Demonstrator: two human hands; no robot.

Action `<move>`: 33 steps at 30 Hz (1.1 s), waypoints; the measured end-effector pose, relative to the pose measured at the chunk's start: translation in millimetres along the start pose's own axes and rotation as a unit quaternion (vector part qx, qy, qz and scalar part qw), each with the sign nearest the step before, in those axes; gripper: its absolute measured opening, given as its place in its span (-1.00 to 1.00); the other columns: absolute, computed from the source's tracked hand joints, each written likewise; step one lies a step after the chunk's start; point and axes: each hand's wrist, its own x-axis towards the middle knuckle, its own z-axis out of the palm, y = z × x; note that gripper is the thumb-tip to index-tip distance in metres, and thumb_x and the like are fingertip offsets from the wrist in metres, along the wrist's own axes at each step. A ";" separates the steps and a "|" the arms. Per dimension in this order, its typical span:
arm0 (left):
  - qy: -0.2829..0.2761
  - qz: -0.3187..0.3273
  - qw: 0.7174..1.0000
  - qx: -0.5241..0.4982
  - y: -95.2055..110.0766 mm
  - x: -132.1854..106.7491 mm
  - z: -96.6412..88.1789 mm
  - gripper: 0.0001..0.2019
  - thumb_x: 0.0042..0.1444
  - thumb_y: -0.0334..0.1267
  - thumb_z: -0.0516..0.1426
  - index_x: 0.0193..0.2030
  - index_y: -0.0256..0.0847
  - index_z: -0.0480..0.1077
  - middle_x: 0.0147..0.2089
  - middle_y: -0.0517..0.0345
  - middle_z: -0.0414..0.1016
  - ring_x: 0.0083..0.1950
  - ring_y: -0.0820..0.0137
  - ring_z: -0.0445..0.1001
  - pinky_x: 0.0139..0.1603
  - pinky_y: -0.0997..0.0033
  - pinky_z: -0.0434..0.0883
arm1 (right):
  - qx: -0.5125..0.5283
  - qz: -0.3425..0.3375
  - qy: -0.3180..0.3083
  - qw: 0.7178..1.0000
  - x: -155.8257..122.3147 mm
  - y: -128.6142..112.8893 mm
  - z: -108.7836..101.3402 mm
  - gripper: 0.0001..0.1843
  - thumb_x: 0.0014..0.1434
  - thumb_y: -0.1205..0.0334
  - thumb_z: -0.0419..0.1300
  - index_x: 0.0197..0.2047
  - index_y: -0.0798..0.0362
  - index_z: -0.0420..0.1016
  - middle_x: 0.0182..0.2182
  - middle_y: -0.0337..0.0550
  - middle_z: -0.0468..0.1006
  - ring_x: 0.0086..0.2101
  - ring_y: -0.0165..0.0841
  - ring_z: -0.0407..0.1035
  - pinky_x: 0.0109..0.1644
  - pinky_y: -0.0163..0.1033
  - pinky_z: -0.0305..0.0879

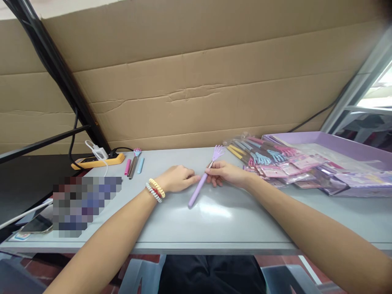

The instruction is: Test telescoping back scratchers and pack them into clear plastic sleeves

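Observation:
A purple back scratcher with a hand-shaped head slants over the middle of the table, head pointing away from me. My right hand pinches it near the top of the handle, just below the head. My left hand rests on the table left of the handle, loosely curled, its thumb apart from the fingers and close to the handle. Whether that thumb touches the handle I cannot tell. Beaded bands circle my left wrist. Several bagged back scratchers with yellow, blue and pink parts lie beyond my right hand.
At the back left lie a pink tube, a blue tube and metal rods with small hand-shaped heads. A yellow power strip sits behind them. A phone lies front left. A purple tray holds packaging at right.

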 end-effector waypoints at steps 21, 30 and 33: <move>-0.024 -0.033 0.999 -0.009 -4.1 3.1 5.0 -0.66 0.10 0.06 -0.02 -0.42 -0.15 0.37 -0.54 0.20 0.38 -0.54 0.43 0.29 -0.52 0.41 0.10 | -0.003 0.063 0.112 0.992 3.5 5.1 3.1 -0.46 -0.08 0.19 0.31 -0.08 0.21 0.21 -0.65 -0.24 0.33 -0.73 -0.52 0.10 -0.71 -0.45 -0.02; 0.135 -0.117 0.984 -0.003 -8.9 5.8 8.2 -0.54 0.15 -0.02 -0.05 0.14 -0.16 0.17 -0.16 0.08 0.47 -0.24 0.31 0.44 -0.27 0.35 0.29 | 0.027 -0.020 0.045 0.998 -2.5 0.8 9.0 -0.44 0.02 0.19 0.22 0.09 0.14 0.22 -0.54 -0.29 0.29 -0.60 -0.48 0.25 -0.58 -0.43 0.20; 0.235 -0.137 0.962 -0.033 -12.3 6.6 5.6 -0.46 0.13 -0.10 -0.02 0.24 -0.21 0.01 -0.01 0.00 0.40 -0.22 0.34 0.43 -0.22 0.36 0.31 | 0.020 -0.012 0.029 0.999 -5.7 -4.1 13.7 -0.41 0.09 0.13 0.15 0.18 0.09 0.18 -0.53 -0.28 0.26 -0.58 -0.44 0.28 -0.62 -0.42 0.18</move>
